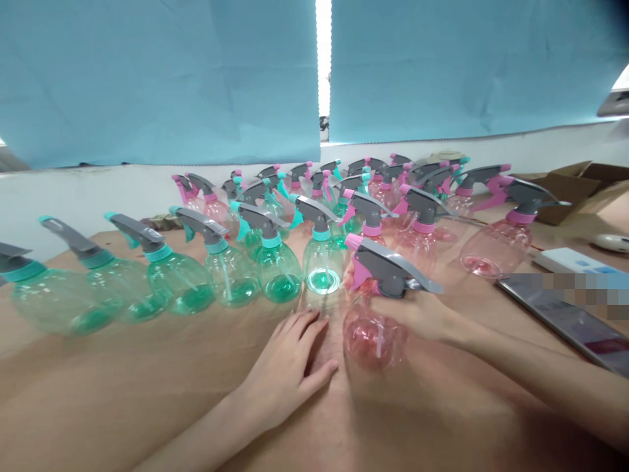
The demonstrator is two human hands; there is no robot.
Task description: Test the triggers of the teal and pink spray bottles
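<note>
Pink bottle point(371, 337); phone screen point(548, 308) apparently illegible

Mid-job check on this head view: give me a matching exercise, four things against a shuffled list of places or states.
1. Left hand
2. Right hand
3. Cardboard box
4. Blue curtains

A. Hanging across the back
B. Holding a pink spray bottle
C. At the right, toward the back
D. Palm down on the table

Pairs: 1-D, 2-B, 3-C, 4-A
</note>
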